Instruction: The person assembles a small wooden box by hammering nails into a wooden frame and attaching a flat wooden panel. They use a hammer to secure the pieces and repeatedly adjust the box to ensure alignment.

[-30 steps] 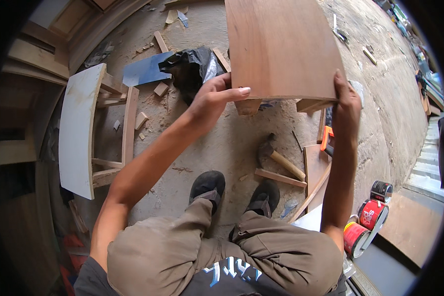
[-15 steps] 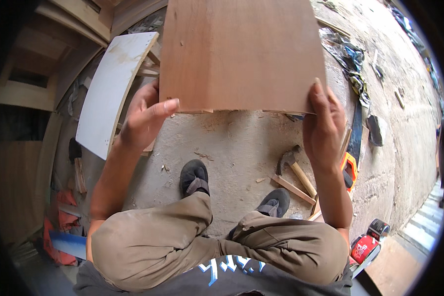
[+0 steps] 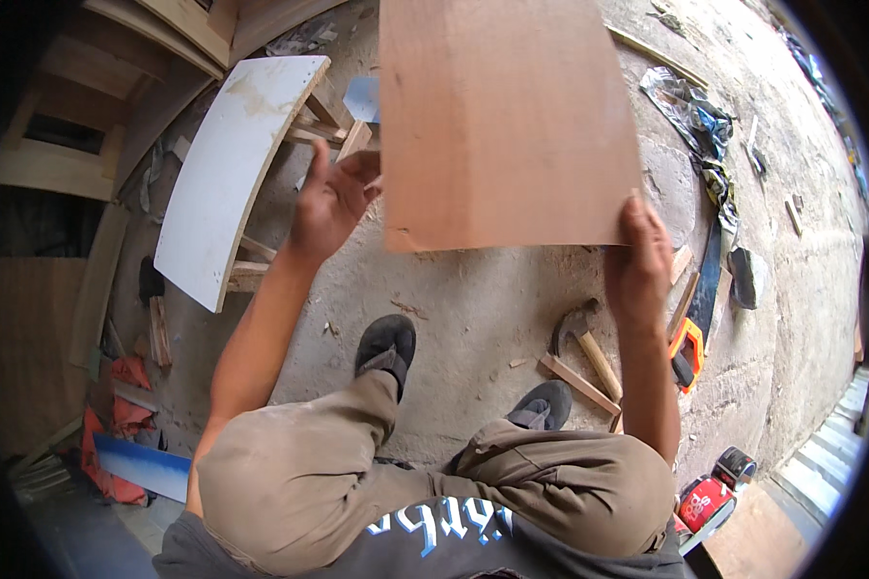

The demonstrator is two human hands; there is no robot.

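A reddish-brown plywood board [image 3: 507,125] is held up in front of me, its far end cut off by the top of the view. My right hand [image 3: 639,265] grips its near right corner, thumb on the upper face and the other fingers at the edge. Beside the board's left edge is my left hand [image 3: 330,205], thumb raised and fingers apart; it is open, and whether its fingertips touch the edge is hard to make out. Left of that hand stands a wooden frame with a white panel [image 3: 232,179] on top.
Near my right foot lie a claw hammer [image 3: 589,347] and a wood strip [image 3: 579,383]. Farther right are an orange-handled handsaw [image 3: 687,352], a grey stone [image 3: 746,278] and crumpled plastic [image 3: 690,111]. A red tape dispenser [image 3: 707,502] sits at lower right, wooden furniture [image 3: 58,174] at far left.
My left hand has let go of the board's left corner and opened. The board has shifted and turned slightly, its left edge moving right, still in my right hand.
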